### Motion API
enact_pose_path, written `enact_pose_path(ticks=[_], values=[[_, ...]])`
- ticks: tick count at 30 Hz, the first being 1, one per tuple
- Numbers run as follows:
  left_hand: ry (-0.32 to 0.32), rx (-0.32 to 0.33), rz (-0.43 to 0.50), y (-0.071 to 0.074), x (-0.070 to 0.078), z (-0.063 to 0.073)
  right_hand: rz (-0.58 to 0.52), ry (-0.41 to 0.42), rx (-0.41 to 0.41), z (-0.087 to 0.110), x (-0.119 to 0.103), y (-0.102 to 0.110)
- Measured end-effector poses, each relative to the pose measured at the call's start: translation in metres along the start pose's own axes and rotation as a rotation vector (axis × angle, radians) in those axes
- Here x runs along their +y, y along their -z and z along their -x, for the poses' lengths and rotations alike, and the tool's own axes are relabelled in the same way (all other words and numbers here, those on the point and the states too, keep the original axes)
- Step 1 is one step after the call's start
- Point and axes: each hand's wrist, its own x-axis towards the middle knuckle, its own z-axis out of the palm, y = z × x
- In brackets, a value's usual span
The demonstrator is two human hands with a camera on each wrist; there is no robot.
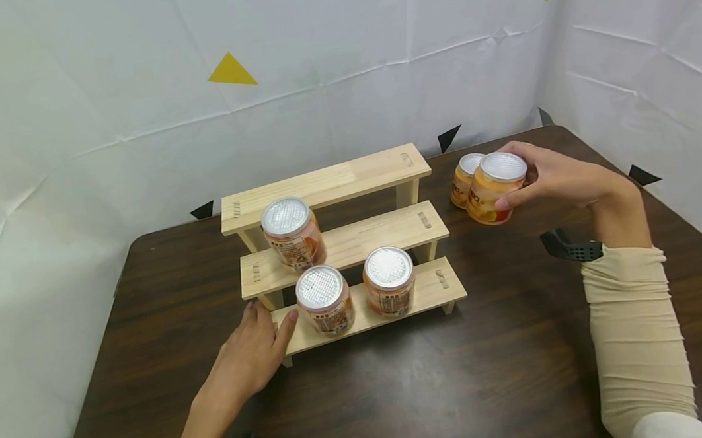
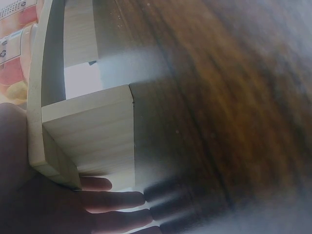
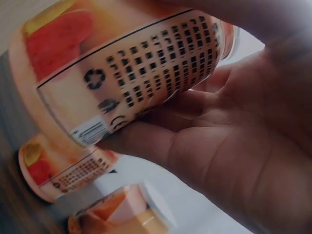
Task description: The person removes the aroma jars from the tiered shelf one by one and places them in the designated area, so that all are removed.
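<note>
My right hand (image 1: 554,175) grips a can (image 1: 488,202) with a silver lid and an orange fruit label, at the right rear of the table. Its printed side (image 3: 161,63) fills much of the right wrist view. Whether it touches the table I cannot tell. A second can (image 1: 461,187) stands close behind it. At the left end of a three-step wooden rack (image 1: 337,180), my left hand (image 1: 250,350) touches the bottom step, thumb along the board. In the left wrist view its fingers (image 2: 114,200) extend past the rack's leg (image 2: 97,126).
One can (image 1: 295,238) stands on the middle step, toward the left. Two more cans, a left one (image 1: 328,306) and a right one (image 1: 390,286), are on the lowest step. White sheeting (image 1: 317,35) rises behind the dark wooden table (image 1: 501,356).
</note>
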Motion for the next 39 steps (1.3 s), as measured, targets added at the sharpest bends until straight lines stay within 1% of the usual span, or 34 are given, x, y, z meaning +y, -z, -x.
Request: enact_pose_path(ticks=[6, 11, 17, 23, 27, 34, 39], values=[[0.0, -0.003, 0.001, 0.0, 0.0, 0.0, 0.014, -0.056, -0.011, -0.006, 0.008, -0.002], [0.003, -0.006, -0.001, 0.0, 0.0, 0.0, 0.017, -0.082, -0.031, -0.009, 0.016, -0.004], [-0.002, 0.002, 0.0, 0.0, 0.001, 0.0, -0.01, -0.094, -0.074, -0.014, 0.029, -0.007], [-0.005, 0.005, 0.005, -0.001, 0.001, 0.001, -0.019, -0.099, -0.089, -0.015, 0.036, -0.008], [-0.002, 0.003, 0.007, 0.0, 0.001, 0.0, -0.021, -0.085, -0.095, -0.016, 0.039, -0.008], [0.0, 0.002, 0.003, 0.0, 0.002, -0.001, -0.069, -0.096, -0.125, -0.017, 0.05, -0.009], [-0.001, 0.002, 0.004, -0.001, 0.001, -0.001, -0.03, -0.107, -0.124, -0.017, 0.055, -0.01]])
